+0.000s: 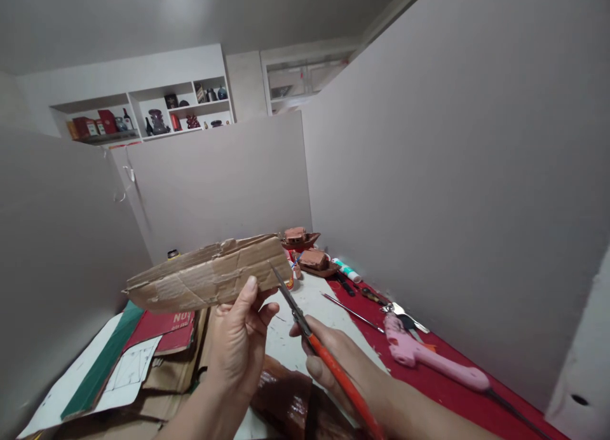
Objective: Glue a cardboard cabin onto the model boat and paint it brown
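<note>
My left hand (pixel 241 332) is closed on a long piece of corrugated cardboard (pixel 190 281), thumb on its near face. The piece has torn, ragged edges and creases and is raised above the table. In my right hand (pixel 338 357) are scissors (pixel 333 367) with long orange handles and dark, narrow blades. Their tip points up and left, at the right end of the cardboard; whether it touches or cuts in, I cannot tell. Beneath my hands lies a glossy brown piece (pixel 281 392), partly hidden by them.
Two small brown model boats (pixel 314 262) stand at the back. A pink glue gun (pixel 433 357) with a cord lies on the red cloth (pixel 438 402) at right, near a thin rod (pixel 352 313). Cardboard sheets and a red box (pixel 159 332) lie left. Grey panels (pixel 452 173) surround the table.
</note>
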Demonstrator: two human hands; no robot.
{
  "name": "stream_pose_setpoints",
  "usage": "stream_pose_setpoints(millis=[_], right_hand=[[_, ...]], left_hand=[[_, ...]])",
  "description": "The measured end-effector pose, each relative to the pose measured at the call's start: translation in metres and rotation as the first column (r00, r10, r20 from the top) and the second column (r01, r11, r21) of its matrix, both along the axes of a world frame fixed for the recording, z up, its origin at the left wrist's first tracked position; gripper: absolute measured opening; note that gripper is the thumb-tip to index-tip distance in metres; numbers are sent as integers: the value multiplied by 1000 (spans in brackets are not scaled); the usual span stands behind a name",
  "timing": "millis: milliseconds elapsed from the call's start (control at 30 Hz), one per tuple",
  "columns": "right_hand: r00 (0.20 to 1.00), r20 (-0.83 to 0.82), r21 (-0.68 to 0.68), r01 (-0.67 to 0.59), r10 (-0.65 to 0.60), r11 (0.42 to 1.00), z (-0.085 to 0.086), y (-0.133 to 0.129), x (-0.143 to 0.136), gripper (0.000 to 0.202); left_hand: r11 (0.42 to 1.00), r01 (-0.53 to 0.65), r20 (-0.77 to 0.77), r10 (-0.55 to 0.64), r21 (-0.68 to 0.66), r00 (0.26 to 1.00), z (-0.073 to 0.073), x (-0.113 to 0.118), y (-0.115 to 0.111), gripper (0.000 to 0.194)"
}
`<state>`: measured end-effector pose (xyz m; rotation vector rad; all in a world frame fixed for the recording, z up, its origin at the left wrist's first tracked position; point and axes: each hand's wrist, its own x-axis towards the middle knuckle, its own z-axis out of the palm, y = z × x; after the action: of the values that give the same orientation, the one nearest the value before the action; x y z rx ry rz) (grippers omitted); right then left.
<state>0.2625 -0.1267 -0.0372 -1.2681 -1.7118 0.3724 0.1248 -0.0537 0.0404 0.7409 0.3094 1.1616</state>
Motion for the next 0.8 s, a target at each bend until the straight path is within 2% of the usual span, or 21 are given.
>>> stream_pose_setpoints(millis=[267,533,667,800], right_hand=[[998,-68,5,-7,8,1000,-1,1,-3,61],[983,-185,-104,-37,17,994,-20,4,4,58],[973,-230,-82,-39,19,996,-27,3,2,56],[963,-263,-23,-68,60,997,-26,1,-4,51]], left_hand=[[998,41,29,-39,-51,999,0,1,-5,18],[997,77,41,-77,-15,996,-3,2,-8,15],[995,103,58,-103,-7,993,-4,0,-11,18],[998,23,82,-27,52,996,-5,0,-5,17]])
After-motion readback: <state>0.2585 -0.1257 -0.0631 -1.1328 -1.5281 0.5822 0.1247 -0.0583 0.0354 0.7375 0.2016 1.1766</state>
